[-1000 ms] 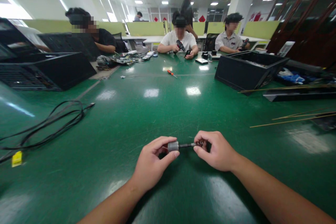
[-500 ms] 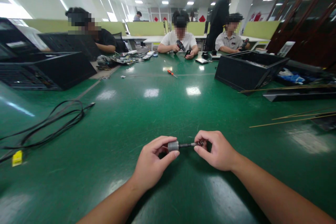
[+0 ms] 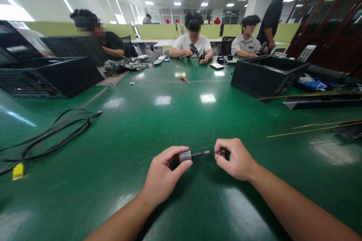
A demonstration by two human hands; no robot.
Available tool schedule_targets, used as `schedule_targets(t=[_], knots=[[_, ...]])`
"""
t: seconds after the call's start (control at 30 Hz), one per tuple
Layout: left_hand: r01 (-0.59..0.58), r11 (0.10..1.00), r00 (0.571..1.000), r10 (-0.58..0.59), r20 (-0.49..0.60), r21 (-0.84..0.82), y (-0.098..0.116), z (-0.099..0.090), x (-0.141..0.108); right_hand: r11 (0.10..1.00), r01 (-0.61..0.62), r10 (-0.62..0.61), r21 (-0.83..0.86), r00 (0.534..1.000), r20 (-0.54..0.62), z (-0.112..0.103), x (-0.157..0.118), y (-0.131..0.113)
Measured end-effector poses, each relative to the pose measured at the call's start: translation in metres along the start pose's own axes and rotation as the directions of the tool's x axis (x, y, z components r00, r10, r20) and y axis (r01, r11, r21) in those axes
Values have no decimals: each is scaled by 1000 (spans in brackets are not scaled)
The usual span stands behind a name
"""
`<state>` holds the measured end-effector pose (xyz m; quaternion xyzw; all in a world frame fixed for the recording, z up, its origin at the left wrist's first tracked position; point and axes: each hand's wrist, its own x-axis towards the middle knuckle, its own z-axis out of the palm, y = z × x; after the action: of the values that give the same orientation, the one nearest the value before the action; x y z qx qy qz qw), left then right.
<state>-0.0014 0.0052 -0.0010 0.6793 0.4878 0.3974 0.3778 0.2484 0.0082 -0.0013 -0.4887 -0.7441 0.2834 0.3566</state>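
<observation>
Between the thumb and fingers of my left hand (image 3: 165, 175) is a grey metal cylinder with a black shaft (image 3: 186, 156). Its shaft points right and ends in a bare metal tip. Part of the cylinder's back end is covered by my fingers, with something dark reddish showing there. My right hand (image 3: 236, 160) pinches a small dark spiral metal piece (image 3: 221, 153), mostly hidden by the fingers. A short gap separates this piece from the shaft tip. Both hands are just above the green table (image 3: 127, 128).
An orange screwdriver (image 3: 184, 79) lies farther off. Black cables (image 3: 70, 130) with a yellow tag are at left. Open black computer cases stand left (image 3: 51, 79) and right (image 3: 266, 79). Thin yellowish rods (image 3: 311, 131) lie at right. Several people are across the table, one holding a power drill (image 3: 194, 49).
The spiral piece has come off the shaft tip as my right hand moved right and slightly up. My left hand barely moved. A standing person behind walked right.
</observation>
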Motion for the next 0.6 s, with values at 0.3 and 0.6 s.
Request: schedule_targets(t=[0.3,0.6], knots=[[170,884,943,-274,-188,-435,2,1,14,1000,-19,19,4,999,-38,2,3,7],[304,952,902,-279,-330,24,0,-92,-26,1000,14,-14,-3,999,47,11,2,3]])
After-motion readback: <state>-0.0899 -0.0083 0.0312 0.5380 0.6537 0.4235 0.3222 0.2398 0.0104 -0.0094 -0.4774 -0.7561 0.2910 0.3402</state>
